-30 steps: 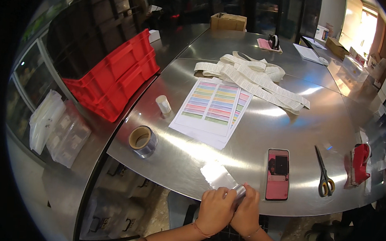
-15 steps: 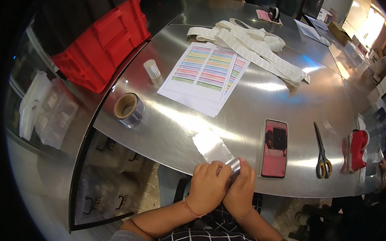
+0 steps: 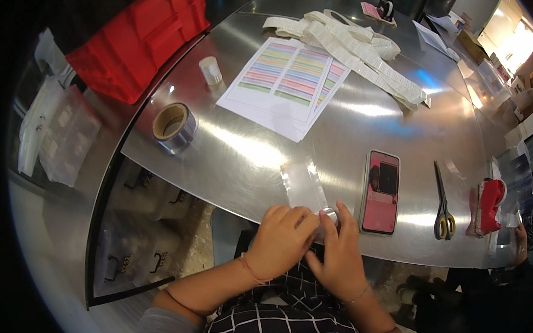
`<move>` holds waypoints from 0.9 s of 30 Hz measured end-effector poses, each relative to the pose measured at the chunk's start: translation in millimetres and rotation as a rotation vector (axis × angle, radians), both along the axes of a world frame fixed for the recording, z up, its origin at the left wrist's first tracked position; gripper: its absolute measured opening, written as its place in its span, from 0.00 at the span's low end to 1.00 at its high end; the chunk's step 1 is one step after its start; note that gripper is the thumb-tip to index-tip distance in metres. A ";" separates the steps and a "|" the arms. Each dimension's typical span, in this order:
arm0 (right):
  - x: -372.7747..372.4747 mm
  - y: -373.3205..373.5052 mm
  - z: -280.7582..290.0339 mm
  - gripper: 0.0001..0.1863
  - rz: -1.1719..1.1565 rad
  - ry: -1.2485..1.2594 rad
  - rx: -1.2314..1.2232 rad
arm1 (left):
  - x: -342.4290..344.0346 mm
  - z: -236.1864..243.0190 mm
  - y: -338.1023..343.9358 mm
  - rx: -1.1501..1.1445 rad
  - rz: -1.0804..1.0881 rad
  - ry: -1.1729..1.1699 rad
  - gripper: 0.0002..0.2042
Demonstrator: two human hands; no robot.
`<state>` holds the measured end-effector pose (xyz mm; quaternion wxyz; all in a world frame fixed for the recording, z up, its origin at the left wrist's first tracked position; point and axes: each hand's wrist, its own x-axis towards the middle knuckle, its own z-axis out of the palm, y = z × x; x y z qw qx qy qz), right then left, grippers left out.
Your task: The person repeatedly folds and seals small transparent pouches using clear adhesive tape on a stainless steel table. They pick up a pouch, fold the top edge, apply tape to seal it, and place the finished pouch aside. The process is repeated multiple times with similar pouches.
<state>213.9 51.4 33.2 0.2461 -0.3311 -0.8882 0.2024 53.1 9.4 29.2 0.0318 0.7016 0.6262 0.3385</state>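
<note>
A clear film strip [image 3: 302,181] lies at the front of the steel table, ending in a small shiny roll [image 3: 329,215]. My left hand [image 3: 281,239] is closed on this film; its grip is partly hidden by its fingers. My right hand [image 3: 340,261] has its fingers loosely round the roll, thumb lower and apart. To their right are a pink-screened phone [image 3: 381,192], black-and-yellow scissors [image 3: 442,206] and a red tape dispenser [image 3: 487,208]. A wide tape roll [image 3: 175,125] and a white cylinder [image 3: 210,70] stand left of colour-striped sheets [image 3: 270,88].
Long white printed strips [image 3: 356,56] lie heaped behind the sheets. A red crate [image 3: 134,45] and clear plastic bags [image 3: 63,132] are at the left, with clear bins [image 3: 135,250] below the table edge. Another person's hand [image 3: 520,240] is at the far right edge.
The view has tilted, so the table sits higher in the picture. My right hand's fingers have loosened and spread somewhat on the roll; both hands remain at the film.
</note>
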 end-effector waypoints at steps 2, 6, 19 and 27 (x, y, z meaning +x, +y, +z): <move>9.5 7.7 8.0 0.33 0.105 -0.007 0.015 | -9.9 0.7 -4.3 -0.018 -0.055 -0.020 0.14; 9.4 20.1 3.7 0.23 0.245 0.046 0.152 | -23.0 1.7 -10.3 -0.094 -0.106 -0.088 0.18; -11.4 21.4 -1.1 0.21 0.203 -0.174 0.451 | -33.5 5.6 -9.0 -0.088 -0.074 -0.046 0.21; -18.3 31.3 7.8 0.24 0.242 -0.249 0.333 | -27.4 -14.1 -9.7 0.068 -0.026 -0.076 0.24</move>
